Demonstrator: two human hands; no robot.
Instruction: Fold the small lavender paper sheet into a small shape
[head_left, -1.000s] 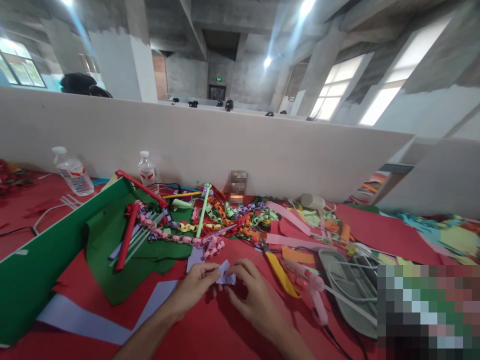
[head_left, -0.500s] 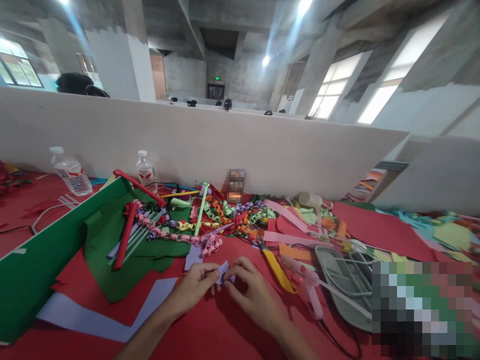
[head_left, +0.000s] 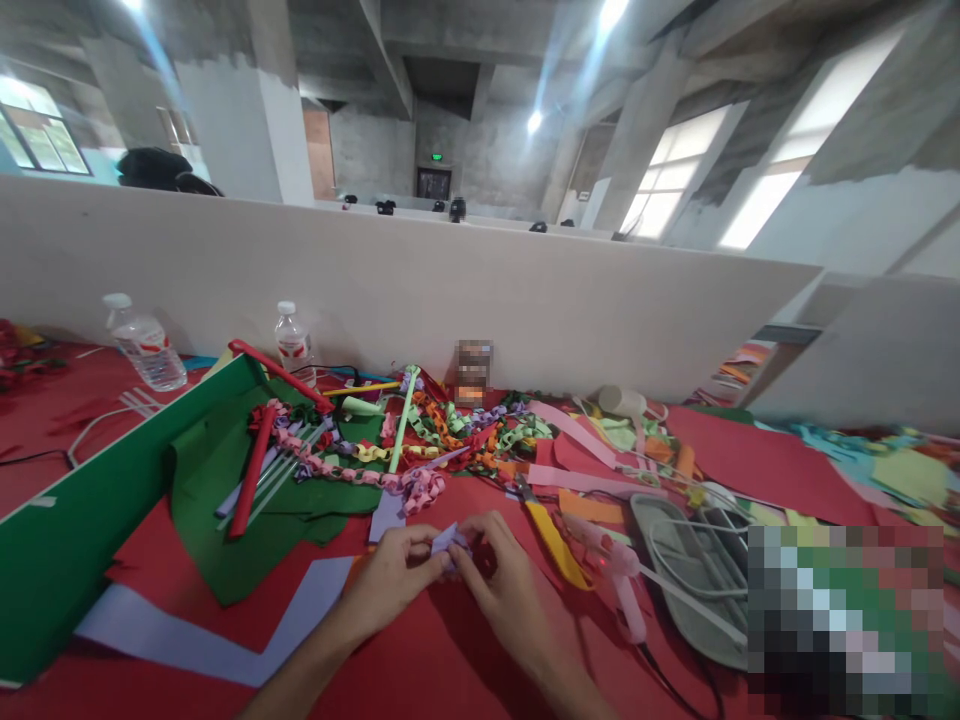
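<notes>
A small folded piece of lilac paper (head_left: 445, 540) is pinched between both hands above the red table. My left hand (head_left: 397, 575) grips its left side with thumb and fingers. On its right side, the closed fingertips of my right hand (head_left: 499, 572) press the paper, hiding part of it. Just beyond the hands lie a lilac paper piece (head_left: 386, 518) and a pink paper chain (head_left: 422, 490). A long lilac strip (head_left: 172, 630) lies bent to the left. Right of my right hand are a yellow utility knife (head_left: 551, 540) and a pink hot glue gun (head_left: 622, 570).
Colourful paper chains (head_left: 465, 430) spread across the table's back. A green board (head_left: 97, 530) stands on the left, near two water bottles (head_left: 292, 345). A grey tray (head_left: 667, 600) with cords sits at right. A white partition (head_left: 390, 280) runs behind.
My right fingers have shifted on the lilac paper, the thumb now lying across it. The paper has turned slightly and looks more folded. My left hand keeps its grip.
</notes>
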